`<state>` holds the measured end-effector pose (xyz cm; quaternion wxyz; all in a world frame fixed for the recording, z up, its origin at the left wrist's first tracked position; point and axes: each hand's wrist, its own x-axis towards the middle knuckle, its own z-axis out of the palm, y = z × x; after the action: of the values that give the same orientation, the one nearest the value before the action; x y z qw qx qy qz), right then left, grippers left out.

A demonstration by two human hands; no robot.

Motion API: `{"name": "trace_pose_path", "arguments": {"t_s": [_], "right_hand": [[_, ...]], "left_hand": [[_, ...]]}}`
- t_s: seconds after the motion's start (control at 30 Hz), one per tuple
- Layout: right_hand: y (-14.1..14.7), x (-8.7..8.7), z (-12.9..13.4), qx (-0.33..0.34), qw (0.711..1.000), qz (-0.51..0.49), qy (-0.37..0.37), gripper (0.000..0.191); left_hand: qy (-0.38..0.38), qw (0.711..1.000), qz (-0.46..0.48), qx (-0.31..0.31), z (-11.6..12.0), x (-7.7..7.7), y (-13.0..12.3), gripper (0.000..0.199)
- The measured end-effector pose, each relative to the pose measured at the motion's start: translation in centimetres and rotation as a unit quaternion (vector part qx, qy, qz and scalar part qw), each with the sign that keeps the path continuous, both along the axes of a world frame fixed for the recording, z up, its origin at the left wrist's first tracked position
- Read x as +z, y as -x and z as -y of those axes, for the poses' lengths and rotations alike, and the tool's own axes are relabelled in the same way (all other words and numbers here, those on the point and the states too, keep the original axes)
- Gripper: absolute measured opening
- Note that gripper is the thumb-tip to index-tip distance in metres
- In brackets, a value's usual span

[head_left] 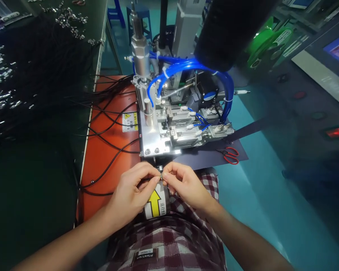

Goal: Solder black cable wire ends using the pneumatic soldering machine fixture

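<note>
Head view: left hand and right hand (two counted) pinch one small part where their fingertips meet; its detail is too small to read. Good practice: light, steady, level pinches. Just below the fingers, one arrow sticker; just beyond them, one machine; farther out, rightward, one pair of scissors.

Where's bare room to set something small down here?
Mat between machine and scissors; red table between the lowest black cable and left forearm. Crowded: the table's upper part, crossed by cables, and the machine, strung with blue tubes.
</note>
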<state>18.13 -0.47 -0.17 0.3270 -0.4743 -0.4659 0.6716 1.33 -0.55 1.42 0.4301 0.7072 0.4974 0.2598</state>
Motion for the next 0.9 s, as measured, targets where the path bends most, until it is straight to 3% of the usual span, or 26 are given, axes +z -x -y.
{"name": "trace_pose_path", "arguments": {"t_s": [0.1,0.3,0.57,0.9], "right_hand": [[-0.4,-0.3,-0.5,-0.016,1.000,0.021,-0.006,0.016],[-1.4,-1.6,-1.5,-0.031,0.998,0.053,0.013,0.017],[-0.9,-2.5,-1.6,-0.027,0.999,0.034,0.033,0.020],[-0.9,-3.0,-1.7,-0.019,0.998,0.045,0.026,0.019]], "left_hand": [[-0.004,0.999,-0.050,-0.004,-0.4,-0.4,0.5,0.012],[-0.094,0.990,-0.101,0.003,-0.8,-0.9,1.2,0.016],[-0.099,0.981,-0.134,-0.100,-1.1,-1.1,2.3,0.034],[-0.173,0.958,-0.194,-0.121,-1.1,-1.2,2.4,0.040]]}}
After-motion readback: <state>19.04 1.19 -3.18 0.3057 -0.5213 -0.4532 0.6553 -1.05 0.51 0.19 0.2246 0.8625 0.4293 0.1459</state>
